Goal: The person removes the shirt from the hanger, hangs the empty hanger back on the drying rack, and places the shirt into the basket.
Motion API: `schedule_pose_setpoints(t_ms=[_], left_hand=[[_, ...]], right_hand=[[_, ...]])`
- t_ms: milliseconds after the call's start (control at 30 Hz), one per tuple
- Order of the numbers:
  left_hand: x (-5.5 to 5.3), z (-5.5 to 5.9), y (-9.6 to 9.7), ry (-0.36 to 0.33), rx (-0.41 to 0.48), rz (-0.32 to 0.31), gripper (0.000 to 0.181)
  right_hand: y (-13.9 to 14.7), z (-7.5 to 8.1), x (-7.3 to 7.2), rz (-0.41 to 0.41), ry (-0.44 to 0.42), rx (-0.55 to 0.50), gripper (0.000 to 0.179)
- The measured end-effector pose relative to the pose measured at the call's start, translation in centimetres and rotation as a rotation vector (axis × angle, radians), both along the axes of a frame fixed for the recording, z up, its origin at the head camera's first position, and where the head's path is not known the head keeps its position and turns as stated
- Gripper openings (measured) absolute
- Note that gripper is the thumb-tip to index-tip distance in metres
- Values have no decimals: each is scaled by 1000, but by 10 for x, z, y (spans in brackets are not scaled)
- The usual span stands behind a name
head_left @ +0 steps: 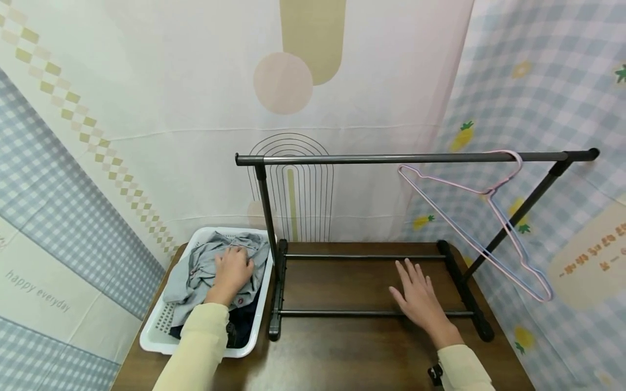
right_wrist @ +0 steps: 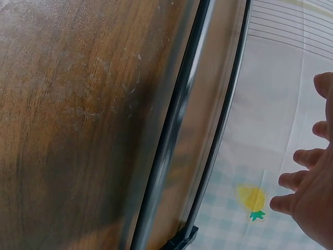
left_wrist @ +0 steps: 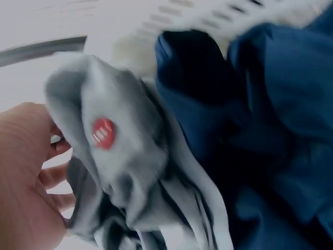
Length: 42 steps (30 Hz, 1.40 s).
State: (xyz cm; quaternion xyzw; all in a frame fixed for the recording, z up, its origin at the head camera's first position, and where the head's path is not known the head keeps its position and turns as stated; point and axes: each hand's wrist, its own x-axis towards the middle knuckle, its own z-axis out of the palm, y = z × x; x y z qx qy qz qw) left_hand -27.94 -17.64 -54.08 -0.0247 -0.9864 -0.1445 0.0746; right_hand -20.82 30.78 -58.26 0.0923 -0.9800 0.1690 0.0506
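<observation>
Over the white basket (head_left: 149,339) on the left, my left hand (head_left: 233,274) grips a grey garment (head_left: 198,266) with curled fingers. In the left wrist view the grey garment (left_wrist: 130,156) is bunched up and shows a red round badge or button (left_wrist: 103,133). Dark blue clothing (left_wrist: 291,104) lies beside it in the basket. My right hand (head_left: 418,298) hovers over the lower bars of the black clothes rack (head_left: 371,159), fingers spread and holding nothing. The right wrist view shows these fingers (right_wrist: 307,156) apart from the bars.
Pink and pale blue clothes hangers (head_left: 457,231) hang at the right end of the rack's top rail. The rack stands on a brown wooden table (head_left: 352,358), close to the patterned cloth (head_left: 195,108) behind it.
</observation>
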Motion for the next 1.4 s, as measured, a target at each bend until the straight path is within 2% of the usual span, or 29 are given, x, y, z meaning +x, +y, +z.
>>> schedule_pose_setpoints(t_ms=[100,200,300,367,500,600,733,933,1100,1400], left_hand=[[0,-3,-5,48,-18,-28,19],[-3,-10,-7,79,-59,-141,18],[-6,-15,-6,50,-107,-244,34],[-7,-16,-5,-18,-127,-274,41],[-7,-16,-3,-174,-108,-268,43],[-7,-16,-3,-234,-77,-249,50],[-7,-19,-6,-259,-85,-218,55],[-6,-30,-7,-309,-137,-178,61],[-6,-36,-5,-357,-148,-155,58],[-7,-44,0,-392,-169,-135,51]], right_hand=[[1,2,-1,2,-7,3,76],[1,3,-1,2,-14,2,76],[1,3,-1,5,-18,-2,77],[1,3,-1,6,-20,-3,77],[1,3,0,5,-22,0,76],[1,4,0,4,-26,-3,75],[1,4,2,6,-30,-9,75],[1,3,2,7,-34,-11,75],[2,2,3,2,-36,-14,75],[2,-2,6,-2,-25,-14,75]])
